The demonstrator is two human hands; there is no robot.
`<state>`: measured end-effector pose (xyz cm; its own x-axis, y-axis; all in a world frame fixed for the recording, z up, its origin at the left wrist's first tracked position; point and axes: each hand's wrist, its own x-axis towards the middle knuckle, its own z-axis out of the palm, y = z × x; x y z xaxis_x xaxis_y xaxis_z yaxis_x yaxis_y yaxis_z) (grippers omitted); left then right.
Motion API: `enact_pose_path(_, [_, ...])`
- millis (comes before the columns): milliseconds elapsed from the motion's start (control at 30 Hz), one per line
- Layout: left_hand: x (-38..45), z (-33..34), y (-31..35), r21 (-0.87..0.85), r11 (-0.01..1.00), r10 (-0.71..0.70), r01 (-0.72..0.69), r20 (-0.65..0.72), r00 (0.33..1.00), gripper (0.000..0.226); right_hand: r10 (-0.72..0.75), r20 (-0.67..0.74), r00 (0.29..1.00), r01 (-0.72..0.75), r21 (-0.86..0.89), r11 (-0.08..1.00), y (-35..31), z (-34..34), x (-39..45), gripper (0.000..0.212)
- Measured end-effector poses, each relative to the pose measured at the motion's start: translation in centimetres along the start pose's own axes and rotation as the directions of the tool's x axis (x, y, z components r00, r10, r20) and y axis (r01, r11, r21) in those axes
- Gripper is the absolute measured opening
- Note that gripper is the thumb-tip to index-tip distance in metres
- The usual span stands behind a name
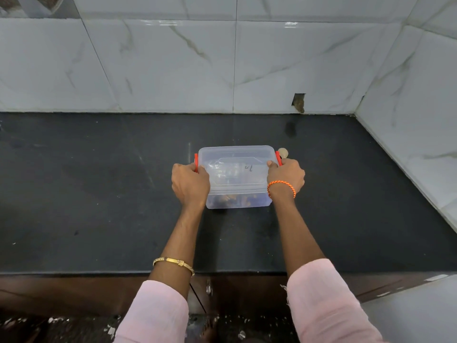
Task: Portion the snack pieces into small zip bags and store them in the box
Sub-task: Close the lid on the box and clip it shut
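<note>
A clear plastic box (237, 174) with its lid on and red side clips stands on the black countertop (99, 194), near the middle. Brown snack pieces (230, 199) show dimly through its front wall. My left hand (190, 184) grips the box's left end, fingers curled over the red clip (196, 162). My right hand (285, 177) grips the right end at the other red clip (278, 157). No zip bags can be made out clearly inside.
A small round beige object (283, 152) lies just behind the box's right corner. White marble-look tiled walls (173, 65) close the counter at the back and right. The counter's front edge (99, 272) runs below my forearms, with dark cabinet fronts under it.
</note>
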<state>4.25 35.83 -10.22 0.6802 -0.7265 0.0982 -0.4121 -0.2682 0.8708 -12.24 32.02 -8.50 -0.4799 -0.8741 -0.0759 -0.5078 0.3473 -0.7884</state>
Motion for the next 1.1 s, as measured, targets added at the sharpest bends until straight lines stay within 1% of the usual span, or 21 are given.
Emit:
enact_pose_path(67, [-0.2, 0.0, -0.1, -0.001, 1.000, 0.001, -0.001, -0.003, 1.000, 0.040, 0.007, 0.000, 1.000, -0.007, 0.024, 1.000, 0.0, 0.0, -0.2, 0.032])
enact_pose_path(133, [-0.1, -0.4, -0.1, -0.020, 1.000, -0.023, 0.023, 0.019, 1.000, 0.034, 0.001, 0.038, 0.999, -0.004, 0.061, 0.998, 0.2, -0.2, 0.0, 0.032])
enact_pose_path(167, [0.0, -0.5, -0.3, -0.037, 0.998, -0.046, 0.048, 0.042, 0.998, 0.030, -0.001, 0.079, 0.997, -0.005, 0.077, 0.997, 0.3, -0.6, 0.3, 0.032])
enact_pose_path(233, [0.7, -0.8, -0.4, -0.110, 0.982, -0.138, 0.153, 0.129, 0.982, 0.026, 0.042, 0.221, 0.974, -0.059, 0.069, 0.996, 0.5, -1.6, 0.9, 0.035])
enact_pose_path(300, [1.7, -1.1, 0.0, -0.198, 0.927, -0.267, 0.318, 0.247, 0.932, 0.018, 0.135, 0.391, 0.910, -0.152, 0.011, 0.988, -0.4, -2.6, 1.2, 0.038])
enact_pose_path(333, [2.5, -1.2, 0.5, -0.216, 0.903, -0.303, 0.371, 0.291, 0.907, 0.015, 0.156, 0.449, 0.880, -0.174, 0.000, 0.985, -1.1, -2.9, 1.5, 0.038])
enact_pose_path(367, [3.4, -1.3, 1.0, -0.217, 0.896, -0.311, 0.387, 0.316, 0.897, 0.015, 0.160, 0.476, 0.865, -0.183, 0.001, 0.983, -2.0, -3.0, 1.9, 0.035])
enact_pose_path(467, [7.1, -1.2, 3.1, -0.255, 0.888, -0.289, 0.382, 0.337, 0.896, 0.017, 0.138, 0.491, 0.860, -0.171, 0.022, 0.985, -5.3, -2.7, 3.7, 0.024])
enact_pose_path(533, [10.4, -1.1, 4.9, -0.263, 0.885, -0.281, 0.385, 0.358, 0.890, 0.019, 0.099, 0.504, 0.858, -0.148, 0.059, 0.987, -7.8, -1.6, 5.4, 0.023])
enact_pose_path(633, [14.6, -0.4, 6.6, -0.243, 0.868, -0.311, 0.433, 0.414, 0.856, 0.021, 0.081, 0.520, 0.850, -0.149, 0.090, 0.985, -10.7, 1.2, 7.9, 0.025])
enact_pose_path(733, [18.3, 1.0, 6.1, -0.182, 0.862, -0.351, 0.474, 0.460, 0.815, 0.020, 0.096, 0.530, 0.843, -0.166, 0.087, 0.982, -12.3, 4.8, 10.3, 0.035])
enact_pose_path(800, [20.6, 2.2, 5.3, -0.164, 0.850, -0.377, 0.501, 0.474, 0.795, 0.012, 0.094, 0.519, 0.850, -0.192, 0.138, 0.972, -12.8, 7.1, 11.9, 0.034])
enact_pose_path(833, [22.1, 2.9, 5.0, -0.176, 0.844, -0.378, 0.506, 0.474, 0.795, 0.009, 0.092, 0.516, 0.852, -0.214, 0.182, 0.960, -13.1, 8.3, 12.9, 0.028])
enact_pose_path(867, [23.1, 3.5, 4.8, -0.190, 0.841, -0.374, 0.507, 0.474, 0.797, 0.011, 0.094, 0.511, 0.854, -0.239, 0.226, 0.944, -13.1, 9.4, 13.7, 0.017])
enact_pose_path(900, [23.7, 3.9, 4.7, -0.208, 0.836, -0.367, 0.508, 0.477, 0.799, 0.020, 0.094, 0.500, 0.861, -0.262, 0.276, 0.925, -12.9, 10.0, 14.1, 0.007])
enact_pose_path(967, [25.0, 4.7, 4.5, -0.262, 0.829, -0.343, 0.493, 0.457, 0.820, 0.034, 0.082, 0.500, 0.862, -0.292, 0.360, 0.886, -12.7, 11.4, 15.3, 0.017])
enact_pose_path(1033, [26.5, 5.6, 4.3, -0.294, 0.826, -0.334, 0.481, 0.433, 0.837, 0.041, 0.070, 0.505, 0.860, -0.325, 0.437, 0.839, -12.7, 12.5, 16.3, 0.011])
enact_pose_path(1100, [27.5, 6.2, 4.2, -0.314, 0.822, -0.333, 0.476, 0.413, 0.847, 0.044, 0.065, 0.515, 0.855, -0.363, 0.503, 0.784, -12.7, 13.3, 17.1, 0.014])
